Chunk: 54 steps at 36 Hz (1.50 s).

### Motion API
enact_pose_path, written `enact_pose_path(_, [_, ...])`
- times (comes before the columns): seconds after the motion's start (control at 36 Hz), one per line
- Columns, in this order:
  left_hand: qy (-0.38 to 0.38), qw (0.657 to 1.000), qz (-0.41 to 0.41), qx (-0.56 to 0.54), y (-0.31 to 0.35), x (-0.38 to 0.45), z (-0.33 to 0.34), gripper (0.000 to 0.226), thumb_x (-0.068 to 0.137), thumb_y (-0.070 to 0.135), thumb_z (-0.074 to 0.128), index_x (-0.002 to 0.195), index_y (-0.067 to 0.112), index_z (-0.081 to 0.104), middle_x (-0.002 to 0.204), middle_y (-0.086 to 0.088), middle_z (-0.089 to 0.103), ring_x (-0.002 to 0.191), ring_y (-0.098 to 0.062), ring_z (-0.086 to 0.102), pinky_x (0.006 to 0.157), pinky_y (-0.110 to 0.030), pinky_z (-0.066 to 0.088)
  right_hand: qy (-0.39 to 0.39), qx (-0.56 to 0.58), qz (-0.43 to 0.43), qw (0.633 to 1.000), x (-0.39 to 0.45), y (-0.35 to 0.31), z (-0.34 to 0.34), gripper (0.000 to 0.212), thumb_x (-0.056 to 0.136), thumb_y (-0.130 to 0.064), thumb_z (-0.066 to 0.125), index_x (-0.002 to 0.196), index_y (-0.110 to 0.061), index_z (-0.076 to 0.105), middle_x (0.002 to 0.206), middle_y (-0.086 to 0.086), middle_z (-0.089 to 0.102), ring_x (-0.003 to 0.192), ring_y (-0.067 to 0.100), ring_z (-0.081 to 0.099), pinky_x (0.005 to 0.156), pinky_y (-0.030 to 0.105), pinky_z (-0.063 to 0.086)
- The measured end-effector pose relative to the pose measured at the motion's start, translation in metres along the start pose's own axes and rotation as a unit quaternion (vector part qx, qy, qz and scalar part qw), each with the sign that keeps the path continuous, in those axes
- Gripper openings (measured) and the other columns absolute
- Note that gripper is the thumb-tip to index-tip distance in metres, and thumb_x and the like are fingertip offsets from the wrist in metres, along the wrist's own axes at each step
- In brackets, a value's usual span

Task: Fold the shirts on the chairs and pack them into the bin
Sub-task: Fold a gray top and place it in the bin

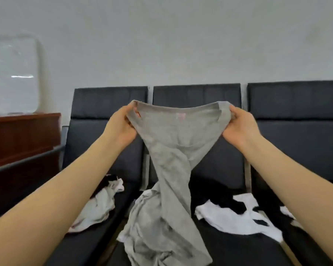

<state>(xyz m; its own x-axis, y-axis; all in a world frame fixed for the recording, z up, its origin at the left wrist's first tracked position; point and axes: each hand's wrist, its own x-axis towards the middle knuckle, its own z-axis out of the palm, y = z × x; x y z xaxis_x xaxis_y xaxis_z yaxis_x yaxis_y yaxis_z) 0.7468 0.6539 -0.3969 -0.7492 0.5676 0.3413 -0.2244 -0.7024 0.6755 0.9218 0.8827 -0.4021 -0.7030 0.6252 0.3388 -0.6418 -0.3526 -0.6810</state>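
At frame centre your left hand & right hand each pinch the grey shirt at its neckline, held up over the mid chair, still twisted, so you're pre-fold: untwist, then lay flat.

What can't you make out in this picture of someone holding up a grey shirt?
- Grey shirt: its lower end runs off the bottom edge of the head view, and it is twisted, so its shape stays unclear.
- Pink label inside the neckline: too blurred to read.
- Black and white clothes on the chair: tangled, and the right arm covers part.
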Motion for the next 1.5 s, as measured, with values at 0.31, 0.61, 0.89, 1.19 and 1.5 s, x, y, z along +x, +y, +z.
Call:
enact_pose_path(0.31, [0.051, 0.975, 0.199, 0.081, 0.119, 0.008, 0.137, 0.019, 0.087, 0.005, 0.068, 0.069, 0.010, 0.062, 0.068, -0.002, 0.061, 0.061, -0.013, 0.060, 0.059, -0.024, 0.051, 0.030, -0.159, -0.218, 0.962, -0.010, -0.141, 0.118, 0.023, 0.085, -0.004, 0.066, 0.108, 0.001, 0.068, 0.100, 0.012, 0.069, 0.086, 0.021, 0.065, 0.068, 0.029, 0.051])
enact_pose_path(0.61, [-0.033, 0.956, 0.285, 0.059, 0.203, -0.035, 0.224, 0.010, 0.081, 0.012, 0.076, 0.088, 0.009, 0.070, 0.093, -0.006, 0.072, 0.085, -0.018, 0.069, 0.070, -0.027, 0.056, 0.027, -0.179, -0.366, 0.913, -0.052, -0.217, 0.204, 0.015, 0.088, -0.015, 0.066, 0.073, -0.014, 0.065, 0.078, 0.000, 0.062, 0.075, 0.014, 0.057, 0.065, 0.025, 0.050])
enact_pose_path(0.89, [-0.052, 0.969, 0.219, 0.100, 0.195, -0.026, 0.222, 0.019, 0.097, 0.019, 0.053, 0.108, 0.007, 0.062, 0.090, -0.007, 0.066, 0.076, -0.019, 0.064, 0.058, -0.028, 0.056, 0.074, -0.208, -0.362, 0.905, -0.038, -0.227, 0.182, 0.014, 0.086, -0.010, 0.065, 0.077, 0.001, 0.065, 0.072, 0.002, 0.055, 0.074, 0.018, 0.052, 0.061, 0.027, 0.043])
enact_pose_path(1.19, [-0.012, 0.965, -0.005, 0.262, 0.047, 0.052, 0.112, 0.016, 0.097, 0.008, 0.050, 0.082, 0.009, 0.058, 0.079, -0.006, 0.060, 0.066, -0.016, 0.061, 0.051, -0.025, 0.054, 0.143, -0.345, -0.151, 0.915, 0.044, -0.112, 0.031, 0.034, 0.092, -0.011, 0.062, 0.123, 0.002, 0.059, 0.115, 0.015, 0.064, 0.086, 0.017, 0.057, 0.075, 0.025, 0.053])
enact_pose_path(1.5, [0.144, 0.905, -0.189, 0.352, -0.178, 0.096, -0.079, 0.034, 0.086, 0.013, 0.068, 0.117, 0.002, 0.061, 0.112, -0.015, 0.067, 0.092, -0.027, 0.066, 0.082, -0.038, 0.057, 0.234, -0.408, 0.165, 0.867, 0.062, 0.084, -0.178, 0.011, 0.094, -0.011, 0.059, 0.099, -0.004, 0.065, 0.067, 0.005, 0.045, 0.051, 0.012, 0.035, 0.031, 0.017, 0.018])
